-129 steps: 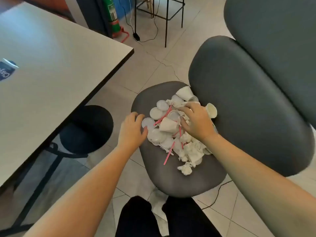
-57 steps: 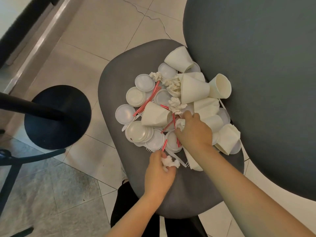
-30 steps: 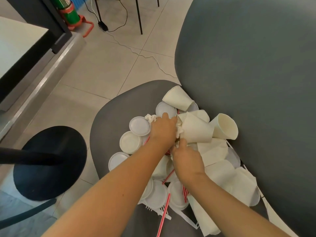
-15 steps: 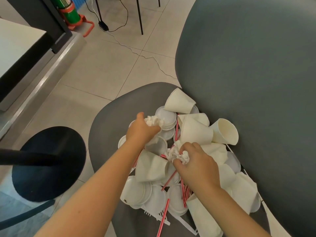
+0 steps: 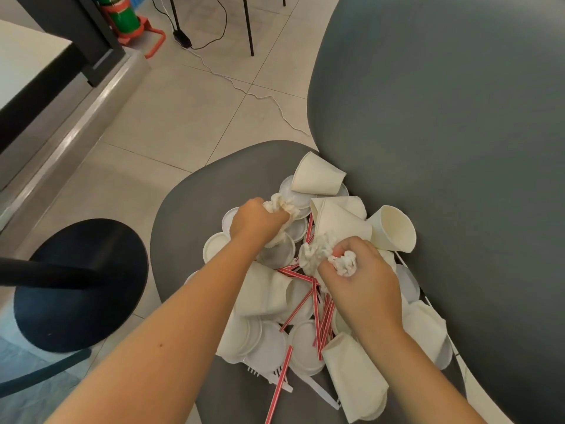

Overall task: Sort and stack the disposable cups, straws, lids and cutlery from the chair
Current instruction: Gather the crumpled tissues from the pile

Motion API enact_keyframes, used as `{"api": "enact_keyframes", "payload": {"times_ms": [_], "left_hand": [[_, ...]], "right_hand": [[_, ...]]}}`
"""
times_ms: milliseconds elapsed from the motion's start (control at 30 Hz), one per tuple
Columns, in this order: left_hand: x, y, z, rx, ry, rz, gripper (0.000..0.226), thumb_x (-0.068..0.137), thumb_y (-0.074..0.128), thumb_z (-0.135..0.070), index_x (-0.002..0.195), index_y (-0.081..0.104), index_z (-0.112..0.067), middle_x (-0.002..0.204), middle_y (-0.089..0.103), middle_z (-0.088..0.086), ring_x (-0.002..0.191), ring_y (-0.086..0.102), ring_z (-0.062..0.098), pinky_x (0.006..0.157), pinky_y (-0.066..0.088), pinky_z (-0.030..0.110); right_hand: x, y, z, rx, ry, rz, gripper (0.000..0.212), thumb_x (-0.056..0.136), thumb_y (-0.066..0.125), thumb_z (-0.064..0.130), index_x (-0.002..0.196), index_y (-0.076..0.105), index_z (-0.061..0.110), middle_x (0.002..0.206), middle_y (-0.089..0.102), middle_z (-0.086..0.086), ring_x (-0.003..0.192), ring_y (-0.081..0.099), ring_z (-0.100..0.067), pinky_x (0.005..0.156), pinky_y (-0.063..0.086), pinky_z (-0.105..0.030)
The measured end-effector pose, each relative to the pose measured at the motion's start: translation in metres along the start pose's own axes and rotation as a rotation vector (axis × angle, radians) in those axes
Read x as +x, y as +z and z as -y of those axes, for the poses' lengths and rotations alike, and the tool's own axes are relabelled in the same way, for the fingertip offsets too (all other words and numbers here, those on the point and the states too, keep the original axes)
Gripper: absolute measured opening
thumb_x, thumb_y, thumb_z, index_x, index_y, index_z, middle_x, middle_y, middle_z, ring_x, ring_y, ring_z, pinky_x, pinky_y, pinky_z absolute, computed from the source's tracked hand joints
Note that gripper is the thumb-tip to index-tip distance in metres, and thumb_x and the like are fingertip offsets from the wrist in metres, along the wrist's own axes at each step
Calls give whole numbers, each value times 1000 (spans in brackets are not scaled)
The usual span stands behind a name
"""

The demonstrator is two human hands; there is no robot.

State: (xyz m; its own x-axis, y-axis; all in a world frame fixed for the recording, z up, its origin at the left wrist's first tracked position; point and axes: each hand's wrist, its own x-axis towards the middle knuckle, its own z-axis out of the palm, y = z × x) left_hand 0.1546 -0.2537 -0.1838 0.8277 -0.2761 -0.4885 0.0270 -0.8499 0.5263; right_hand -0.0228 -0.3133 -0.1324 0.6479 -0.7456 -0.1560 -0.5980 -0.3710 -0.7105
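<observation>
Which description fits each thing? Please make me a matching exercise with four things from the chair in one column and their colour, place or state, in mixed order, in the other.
Things
1. left hand
2. straws
3. fork
4. farthest cup

Descriptions
A. red and white stripes
B. lies on its side beside the backrest
C. grips a crumpled tissue
D. white plastic, crossed by a straw

Pairs: 1-C, 2-A, 3-D, 4-B
</observation>
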Motion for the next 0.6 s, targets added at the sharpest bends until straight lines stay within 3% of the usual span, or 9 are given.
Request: {"api": "enact_keyframes", "payload": {"times_ms": [167, 333, 467, 600], "left_hand": [[-20, -6, 7, -362, -9, -60, 18, 79, 66, -24, 72, 54, -14, 64, 52, -3, 66, 50, 18, 56, 37, 26], [-52, -16, 13, -740, -14, -48, 9, 79, 65, -16, 80, 60, -9, 74, 56, 2, 67, 53, 15, 61, 42, 28], [-72, -30, 17, -992, -81, 35, 31, 68, 66, -22, 96, 66, -9, 87, 66, 7, 81, 63, 23, 71, 49, 36], [-106, -56, 22, -1204, -112, 60, 31, 62, 64, -19, 91, 63, -9, 82, 61, 11, 82, 58, 27, 74, 45, 40]], "right_hand": [[-6, -9, 5, 277, 11, -41, 17, 76, 71, 18, 76, 56, 27, 80, 61, 12, 73, 56, -4, 59, 46, -21], [-12, -17, 20, 577, -3, 82, 18, 78, 74, 6, 79, 58, 13, 68, 59, 12, 60, 55, 1, 54, 44, -13], [-13, -23, 36, 822, 1, 206, 24, 66, 71, 21, 80, 56, 9, 67, 60, 8, 61, 56, -5, 54, 46, -16], [-22, -26, 64, 863, -26, 285, 37, 58, 68, 37, 80, 56, 9, 64, 58, 5, 59, 55, -8, 53, 47, -19]]}}
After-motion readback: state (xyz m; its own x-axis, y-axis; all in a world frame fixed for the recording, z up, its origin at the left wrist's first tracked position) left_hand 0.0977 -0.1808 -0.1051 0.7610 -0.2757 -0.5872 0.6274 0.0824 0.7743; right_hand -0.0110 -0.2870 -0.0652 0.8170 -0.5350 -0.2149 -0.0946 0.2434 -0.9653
